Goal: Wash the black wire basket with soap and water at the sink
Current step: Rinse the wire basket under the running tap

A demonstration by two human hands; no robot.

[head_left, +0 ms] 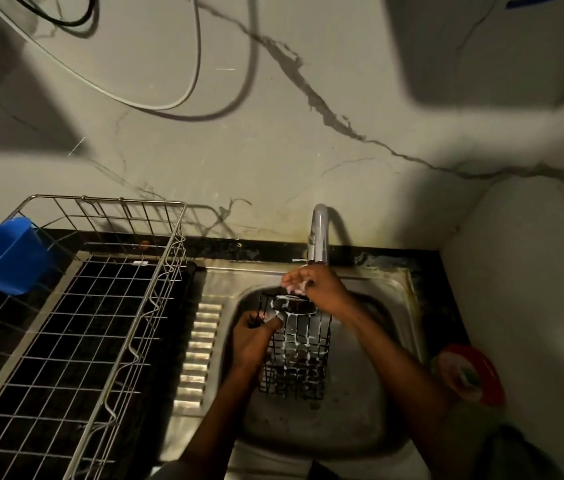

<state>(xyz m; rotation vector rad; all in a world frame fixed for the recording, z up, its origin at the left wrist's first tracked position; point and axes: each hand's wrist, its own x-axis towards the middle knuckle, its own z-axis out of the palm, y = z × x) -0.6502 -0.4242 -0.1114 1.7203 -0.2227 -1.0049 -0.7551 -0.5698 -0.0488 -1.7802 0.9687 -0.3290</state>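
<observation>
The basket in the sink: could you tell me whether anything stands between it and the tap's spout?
Only the right hand, soapy, directly under the tap and above the top edge of the basket. The left hand grips the basket's left side, clear of that path.

Basket (296,355): black coated wire, matt, streaked with white suds. Sink (349,420): stainless steel, dull brushed finish, ribbed drainer glints. Tap (318,233): polished chrome, glossy. Rack (107,306): bare shiny metal wire. Tub (3,254) clipped on it: smooth blue plastic. Counter (443,306): dark polished stone, grimy at the sink edge. Wall (273,150): pale marble-look tile, veined, satin sheen.
</observation>
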